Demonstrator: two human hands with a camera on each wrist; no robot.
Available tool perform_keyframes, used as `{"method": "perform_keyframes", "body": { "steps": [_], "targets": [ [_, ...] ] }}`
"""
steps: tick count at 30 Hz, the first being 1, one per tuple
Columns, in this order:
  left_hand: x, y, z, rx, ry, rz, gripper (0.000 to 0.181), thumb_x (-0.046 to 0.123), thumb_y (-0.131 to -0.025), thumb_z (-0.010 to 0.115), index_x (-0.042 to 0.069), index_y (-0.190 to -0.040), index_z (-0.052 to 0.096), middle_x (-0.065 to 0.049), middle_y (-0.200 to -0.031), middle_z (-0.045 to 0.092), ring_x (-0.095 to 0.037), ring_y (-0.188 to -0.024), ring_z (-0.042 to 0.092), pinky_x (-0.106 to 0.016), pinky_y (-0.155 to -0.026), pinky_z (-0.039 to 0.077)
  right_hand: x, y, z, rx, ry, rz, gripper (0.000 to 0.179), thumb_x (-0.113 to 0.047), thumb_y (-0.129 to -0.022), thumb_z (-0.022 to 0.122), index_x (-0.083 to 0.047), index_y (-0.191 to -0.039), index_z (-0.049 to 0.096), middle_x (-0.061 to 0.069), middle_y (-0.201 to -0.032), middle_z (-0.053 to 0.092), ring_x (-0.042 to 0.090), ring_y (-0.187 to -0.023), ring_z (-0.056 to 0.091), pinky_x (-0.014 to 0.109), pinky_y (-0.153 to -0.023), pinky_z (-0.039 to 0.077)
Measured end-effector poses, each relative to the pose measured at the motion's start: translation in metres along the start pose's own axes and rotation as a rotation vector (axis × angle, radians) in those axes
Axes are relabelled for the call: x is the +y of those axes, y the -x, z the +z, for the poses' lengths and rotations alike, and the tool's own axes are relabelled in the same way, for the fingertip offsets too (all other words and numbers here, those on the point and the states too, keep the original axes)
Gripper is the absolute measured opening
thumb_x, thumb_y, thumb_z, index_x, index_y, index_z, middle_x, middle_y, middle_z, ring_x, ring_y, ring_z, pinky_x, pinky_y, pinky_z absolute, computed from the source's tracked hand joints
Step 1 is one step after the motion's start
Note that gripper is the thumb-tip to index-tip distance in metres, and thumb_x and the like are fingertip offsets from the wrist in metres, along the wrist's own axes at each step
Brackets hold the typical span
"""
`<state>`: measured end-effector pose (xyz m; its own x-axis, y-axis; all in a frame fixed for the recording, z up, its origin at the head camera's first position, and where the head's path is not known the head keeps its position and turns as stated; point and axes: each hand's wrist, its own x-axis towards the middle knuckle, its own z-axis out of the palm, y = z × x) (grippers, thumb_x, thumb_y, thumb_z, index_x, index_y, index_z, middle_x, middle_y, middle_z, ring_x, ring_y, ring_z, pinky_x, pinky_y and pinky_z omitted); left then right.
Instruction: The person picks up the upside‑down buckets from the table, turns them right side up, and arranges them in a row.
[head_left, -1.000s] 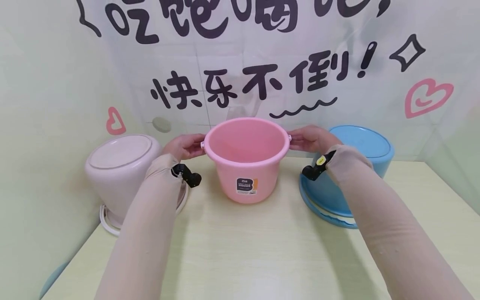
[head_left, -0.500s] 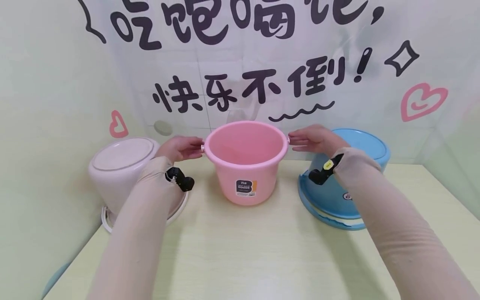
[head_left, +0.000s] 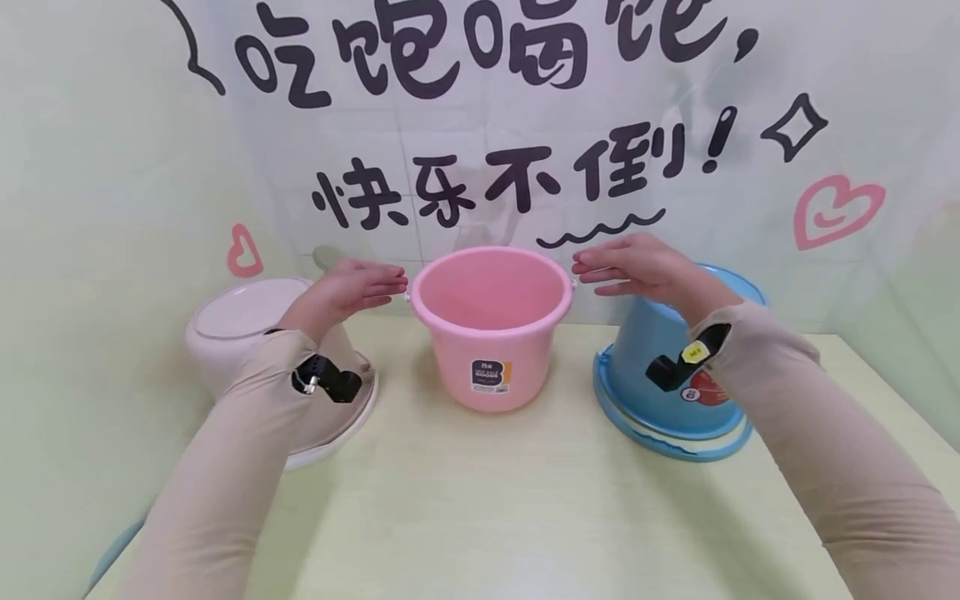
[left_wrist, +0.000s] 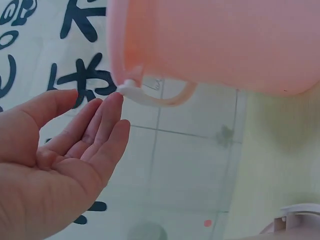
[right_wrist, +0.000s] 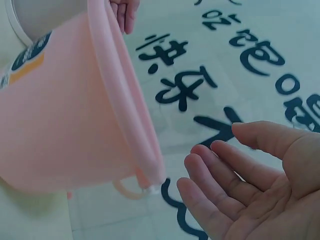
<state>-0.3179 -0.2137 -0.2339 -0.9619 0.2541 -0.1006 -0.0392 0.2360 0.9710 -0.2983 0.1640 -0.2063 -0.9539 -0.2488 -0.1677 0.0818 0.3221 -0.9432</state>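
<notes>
A pink bucket (head_left: 491, 358) with a dark label stands upright on the table, mouth up, in the head view. On its left my left hand (head_left: 352, 289) is at rim height, fingertips right by the white handle joint (left_wrist: 131, 91) in the left wrist view. My right hand (head_left: 637, 268) is raised on the other side, its fingers relaxed and apart from the rim (right_wrist: 135, 115) in the right wrist view. Neither hand holds anything. The handle (left_wrist: 172, 100) hangs behind the bucket.
Upside down at the left stands a pale pink bucket (head_left: 251, 308), partly behind my left forearm. A blue bucket (head_left: 645, 375), also upside down, is at the right behind my right arm. A wall sheet with large black writing (head_left: 521, 175) rises behind the table (head_left: 480, 500).
Both hands have come away from the pink bucket's sides, moving outward and slightly up, and their fingers have loosened. The bucket stays on the table; the head view has tilted up a little.
</notes>
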Motion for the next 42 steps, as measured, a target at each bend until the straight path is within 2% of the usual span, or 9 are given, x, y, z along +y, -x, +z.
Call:
{"method": "perform_keyframes", "body": {
  "steps": [4,6,10,15,20,27,30,35,42],
  "targets": [
    [0.009,0.016,-0.001,0.009,-0.014,0.025,0.045,0.013,-0.094,0.052,-0.011,-0.13,0.041,-0.015,-0.117,0.06,-0.014,-0.099,0.062,-0.032,-0.092,0.044,-0.005,0.012,0.011,-0.051,0.056,-0.074,0.048,-0.028,-0.089,0.061,-0.004,-0.129,0.05,0.014,-0.122,0.057,0.027,-0.11,0.056,0.037,-0.088,0.047],
    [0.012,0.024,-0.002,0.0,-0.039,0.039,0.044,0.014,-0.093,0.054,-0.011,-0.128,0.043,-0.015,-0.115,0.061,-0.012,-0.094,0.063,-0.033,-0.092,0.044,-0.006,0.017,0.017,-0.082,0.091,-0.11,0.047,-0.027,-0.09,0.06,-0.004,-0.129,0.051,0.013,-0.118,0.059,0.026,-0.108,0.057,0.037,-0.087,0.048],
    [0.016,0.041,-0.002,-0.017,-0.1,0.061,0.043,0.016,-0.092,0.056,-0.01,-0.126,0.047,-0.016,-0.115,0.061,-0.015,-0.097,0.062,-0.034,-0.091,0.044,-0.008,0.024,0.032,-0.161,0.134,-0.168,0.043,-0.023,-0.092,0.057,-0.004,-0.129,0.05,0.012,-0.116,0.061,0.026,-0.106,0.058,0.038,-0.088,0.047],
    [0.014,0.06,-0.005,-0.044,-0.152,0.064,0.044,0.017,-0.092,0.056,-0.01,-0.126,0.046,-0.013,-0.11,0.063,-0.019,-0.099,0.061,-0.035,-0.092,0.044,-0.008,0.023,0.053,-0.266,0.118,-0.194,0.042,-0.021,-0.092,0.057,-0.003,-0.13,0.05,0.013,-0.117,0.06,0.026,-0.106,0.057,0.037,-0.089,0.047],
    [0.01,0.073,-0.005,-0.063,-0.199,0.071,0.043,0.018,-0.092,0.056,-0.007,-0.126,0.049,-0.016,-0.112,0.062,-0.024,-0.103,0.059,-0.033,-0.089,0.046,-0.005,0.02,0.071,-0.334,0.076,-0.217,0.04,-0.019,-0.092,0.056,-0.002,-0.128,0.051,0.017,-0.117,0.059,0.027,-0.104,0.058,0.037,-0.088,0.047],
    [0.0,0.09,-0.014,-0.076,-0.269,0.06,0.042,0.02,-0.092,0.057,-0.007,-0.124,0.051,-0.019,-0.112,0.061,-0.025,-0.101,0.059,-0.034,-0.087,0.048,-0.001,0.012,0.101,-0.479,-0.009,-0.269,0.038,-0.012,-0.095,0.049,0.004,-0.128,0.048,0.018,-0.117,0.059,0.034,-0.108,0.055,0.037,-0.087,0.047],
    [-0.004,0.096,-0.016,-0.089,-0.287,0.051,0.043,0.02,-0.092,0.056,-0.007,-0.124,0.051,-0.018,-0.111,0.061,-0.025,-0.101,0.06,-0.036,-0.088,0.047,-0.003,0.014,0.112,-0.494,-0.041,-0.258,0.038,-0.009,-0.092,0.053,0.005,-0.127,0.049,0.021,-0.115,0.059,0.036,-0.107,0.055,0.039,-0.087,0.048],
    [-0.016,0.105,-0.023,-0.114,-0.307,0.043,0.044,0.021,-0.092,0.057,-0.009,-0.123,0.05,-0.016,-0.108,0.063,-0.02,-0.097,0.062,-0.037,-0.087,0.048,-0.007,0.016,0.132,-0.527,-0.009,-0.236,0.038,-0.013,-0.087,0.062,-0.002,-0.122,0.056,0.018,-0.115,0.06,0.031,-0.102,0.058,0.04,-0.086,0.048],
    [-0.033,0.116,-0.036,-0.129,-0.331,0.006,0.045,0.019,-0.091,0.058,-0.01,-0.124,0.05,-0.013,-0.108,0.064,-0.022,-0.1,0.061,-0.037,-0.087,0.048,-0.005,0.01,0.165,-0.573,0.018,-0.293,0.038,-0.018,-0.087,0.063,-0.005,-0.121,0.057,0.013,-0.111,0.063,0.026,-0.099,0.06,0.036,-0.082,0.05]
  ]
}}
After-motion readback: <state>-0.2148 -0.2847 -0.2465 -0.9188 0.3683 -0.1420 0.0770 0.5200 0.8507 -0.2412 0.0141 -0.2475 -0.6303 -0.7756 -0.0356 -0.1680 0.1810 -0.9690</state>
